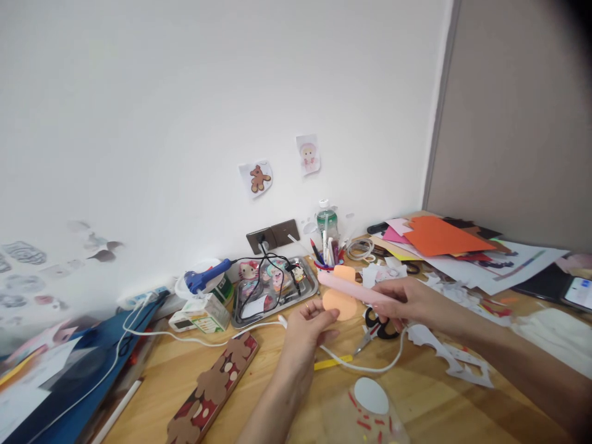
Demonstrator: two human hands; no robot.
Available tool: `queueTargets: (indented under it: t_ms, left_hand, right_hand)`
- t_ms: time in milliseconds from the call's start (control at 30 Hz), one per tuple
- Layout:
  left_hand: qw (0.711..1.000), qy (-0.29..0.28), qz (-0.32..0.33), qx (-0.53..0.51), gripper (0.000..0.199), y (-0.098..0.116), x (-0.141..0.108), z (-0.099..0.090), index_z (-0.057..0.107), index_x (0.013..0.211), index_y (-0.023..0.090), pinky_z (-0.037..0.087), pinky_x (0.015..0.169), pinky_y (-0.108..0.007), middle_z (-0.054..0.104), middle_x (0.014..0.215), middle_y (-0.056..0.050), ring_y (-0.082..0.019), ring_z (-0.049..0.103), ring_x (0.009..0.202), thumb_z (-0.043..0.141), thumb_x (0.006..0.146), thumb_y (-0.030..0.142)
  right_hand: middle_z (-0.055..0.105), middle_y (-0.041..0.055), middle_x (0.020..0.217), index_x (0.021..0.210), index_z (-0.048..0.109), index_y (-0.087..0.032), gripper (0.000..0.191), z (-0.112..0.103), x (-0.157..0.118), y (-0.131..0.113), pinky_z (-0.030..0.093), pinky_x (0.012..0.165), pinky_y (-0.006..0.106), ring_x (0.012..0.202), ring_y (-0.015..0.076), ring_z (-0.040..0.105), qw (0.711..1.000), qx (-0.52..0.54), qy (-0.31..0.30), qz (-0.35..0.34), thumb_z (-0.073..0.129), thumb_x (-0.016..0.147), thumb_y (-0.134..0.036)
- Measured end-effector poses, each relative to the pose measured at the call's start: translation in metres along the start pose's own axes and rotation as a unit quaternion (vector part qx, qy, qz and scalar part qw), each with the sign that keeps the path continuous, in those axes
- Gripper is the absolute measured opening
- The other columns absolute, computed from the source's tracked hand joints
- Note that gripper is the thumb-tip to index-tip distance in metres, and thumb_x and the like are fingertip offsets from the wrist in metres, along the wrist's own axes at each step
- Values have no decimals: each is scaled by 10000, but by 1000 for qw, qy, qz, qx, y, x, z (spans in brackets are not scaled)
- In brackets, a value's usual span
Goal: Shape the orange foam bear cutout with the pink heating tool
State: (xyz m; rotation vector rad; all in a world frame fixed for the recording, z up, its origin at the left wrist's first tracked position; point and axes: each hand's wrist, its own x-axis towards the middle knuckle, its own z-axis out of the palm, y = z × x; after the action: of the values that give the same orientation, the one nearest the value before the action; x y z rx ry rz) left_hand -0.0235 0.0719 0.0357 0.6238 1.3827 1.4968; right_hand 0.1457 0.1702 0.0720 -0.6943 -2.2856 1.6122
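One pink wand (348, 288), blurred bottle label (327, 216)

One tray (296, 299) here, and above it two wall pictures (258, 179) (308, 155)! Left of it, one blue glue gun (203, 279); in front, one bear-decorated case (210, 391). Off its right side: one bottle (327, 217), one pink tool (354, 289), one orange cutout (340, 306), two hands (308, 330) (404, 299).

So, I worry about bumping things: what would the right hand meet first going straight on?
Probably the orange cutout at the fingertips of the left hand; the right hand points its pink tool across it, though depth is unclear.
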Motion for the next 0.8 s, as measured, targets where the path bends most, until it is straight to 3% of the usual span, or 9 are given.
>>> queueTargets:
  t_ms: [200,500,800]
  left_hand:
    - [1000,-5,6,-21,219,3,1,-6,562,645,129,437,487,-187,564,677,-25,-100,491,608,669,499,252]
    - [994,-28,-4,-105,208,13,0,-11,554,725,137,449,487,-185,575,750,-42,-107,507,645,617,536,196]
    - [994,-37,-3,-103,228,10,2,-11,519,695,150,459,464,-192,570,718,-27,-114,518,627,650,524,225]
  right_hand:
    - [504,-9,558,627,536,-155,248,-9,0,-7,326,449,198,473,84,463,1000,1,22,-9,508,721,-383]
    - [527,31,650,748,555,-138,359,-22,-4,-7,341,468,224,509,103,449,995,12,92,25,473,721,-486]
    - [487,-12,586,682,526,-151,287,-3,0,-5,322,469,207,492,90,461,1000,15,18,-15,489,727,-432]
